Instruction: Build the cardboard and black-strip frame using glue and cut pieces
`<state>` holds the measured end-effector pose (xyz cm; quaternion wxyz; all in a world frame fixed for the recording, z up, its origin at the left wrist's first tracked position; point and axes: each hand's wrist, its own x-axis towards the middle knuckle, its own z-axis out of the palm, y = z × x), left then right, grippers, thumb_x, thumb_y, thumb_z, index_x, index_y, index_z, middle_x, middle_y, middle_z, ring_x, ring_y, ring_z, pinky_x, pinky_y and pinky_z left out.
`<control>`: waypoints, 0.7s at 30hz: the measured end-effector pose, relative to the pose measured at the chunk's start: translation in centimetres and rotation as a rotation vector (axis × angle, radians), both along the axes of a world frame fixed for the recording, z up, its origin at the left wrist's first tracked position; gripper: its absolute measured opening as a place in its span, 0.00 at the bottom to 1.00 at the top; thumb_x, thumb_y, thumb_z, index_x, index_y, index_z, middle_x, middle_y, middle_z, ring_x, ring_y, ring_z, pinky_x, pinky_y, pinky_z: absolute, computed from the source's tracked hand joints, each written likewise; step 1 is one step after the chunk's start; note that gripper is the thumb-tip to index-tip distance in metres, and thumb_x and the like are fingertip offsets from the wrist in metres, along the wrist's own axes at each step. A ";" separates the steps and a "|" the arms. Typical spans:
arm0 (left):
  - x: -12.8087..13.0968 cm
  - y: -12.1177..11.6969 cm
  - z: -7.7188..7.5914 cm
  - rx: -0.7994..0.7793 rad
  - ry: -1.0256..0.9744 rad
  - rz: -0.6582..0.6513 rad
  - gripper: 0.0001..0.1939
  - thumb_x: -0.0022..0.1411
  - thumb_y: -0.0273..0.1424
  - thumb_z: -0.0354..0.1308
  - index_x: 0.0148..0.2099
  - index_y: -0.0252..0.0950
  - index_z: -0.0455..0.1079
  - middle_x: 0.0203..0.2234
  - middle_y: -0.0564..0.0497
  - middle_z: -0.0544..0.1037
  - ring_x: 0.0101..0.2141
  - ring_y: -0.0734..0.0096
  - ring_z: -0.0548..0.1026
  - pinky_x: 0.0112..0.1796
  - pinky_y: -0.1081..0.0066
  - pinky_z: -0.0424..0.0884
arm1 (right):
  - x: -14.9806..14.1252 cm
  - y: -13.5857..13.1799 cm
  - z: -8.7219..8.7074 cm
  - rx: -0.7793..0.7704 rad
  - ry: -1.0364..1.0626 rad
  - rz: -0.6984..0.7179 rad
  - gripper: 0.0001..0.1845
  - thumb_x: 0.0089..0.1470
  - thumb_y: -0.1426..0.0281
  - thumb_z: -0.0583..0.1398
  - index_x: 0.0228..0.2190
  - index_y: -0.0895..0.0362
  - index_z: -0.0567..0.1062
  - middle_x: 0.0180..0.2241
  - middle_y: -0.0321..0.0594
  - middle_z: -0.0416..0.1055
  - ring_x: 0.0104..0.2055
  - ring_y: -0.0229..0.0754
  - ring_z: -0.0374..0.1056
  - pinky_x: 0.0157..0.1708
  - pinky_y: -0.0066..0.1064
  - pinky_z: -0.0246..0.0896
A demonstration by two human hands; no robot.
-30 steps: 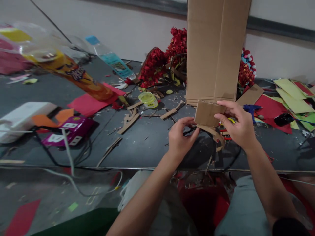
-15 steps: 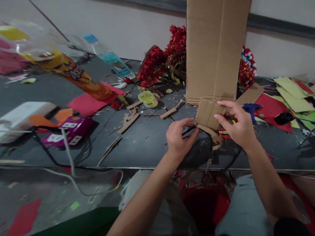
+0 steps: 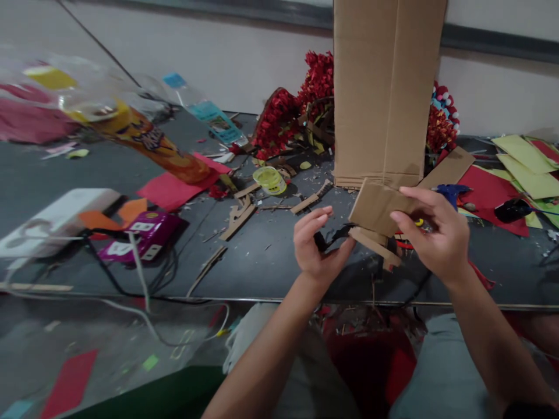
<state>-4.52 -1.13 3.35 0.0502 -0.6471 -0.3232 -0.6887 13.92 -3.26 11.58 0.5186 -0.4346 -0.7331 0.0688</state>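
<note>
My right hand (image 3: 443, 235) pinches a small flat piece of cardboard (image 3: 376, 203) by its right side, thumb in front and fingers behind. A narrow curved cardboard strip (image 3: 374, 247) hangs at the lower edge of that piece. Left of it, my left hand (image 3: 318, 247) is open, its fingers raised and apart from the thumb. The thumb tip reaches the strip's left end; whether it presses on it I cannot tell. Something dark, partly hidden, shows between the left fingers and the cardboard. Behind both hands stands a tall cardboard panel (image 3: 382, 93).
A blue glue gun (image 3: 454, 192) and coloured paper (image 3: 526, 174) lie to the right. Leftward are a small yellow tub (image 3: 269, 180), cardboard scraps, an orange bottle (image 3: 152, 142), a purple packet (image 3: 142, 237), and a white power strip (image 3: 61, 221) with cables. Red fringed decorations (image 3: 279, 122) sit behind.
My left fingers have lifted off the cardboard piece and spread apart. My right hand has shifted slightly right and tilted the piece. The whole view has moved a little.
</note>
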 end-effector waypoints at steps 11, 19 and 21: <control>0.3 0.1 0.5 -0.166 -0.436 -0.316 0.36 0.45 0.49 0.67 0.56 0.53 0.60 0.49 0.50 0.69 0.41 0.65 0.74 0.40 0.64 0.73 | 0.0 -0.2 1.0 0.202 0.279 -0.191 0.18 0.50 0.71 0.65 0.44 0.47 0.73 0.40 0.37 0.73 0.35 0.38 0.72 0.28 0.29 0.71; -0.5 0.7 -0.6 -0.300 -0.395 -0.329 0.37 0.48 0.58 0.57 0.58 0.53 0.56 0.50 0.47 0.69 0.42 0.65 0.75 0.41 0.65 0.73 | 0.0 0.1 0.7 0.214 0.267 -0.173 0.19 0.48 0.73 0.66 0.43 0.49 0.74 0.36 0.35 0.74 0.30 0.35 0.71 0.23 0.27 0.69; -0.3 0.5 -0.3 -0.364 -0.308 -0.223 0.36 0.51 0.59 0.53 0.58 0.51 0.54 0.49 0.45 0.69 0.43 0.63 0.75 0.42 0.63 0.73 | 0.3 0.3 0.7 0.197 0.269 -0.182 0.19 0.48 0.73 0.66 0.43 0.49 0.74 0.37 0.37 0.74 0.30 0.37 0.71 0.23 0.28 0.69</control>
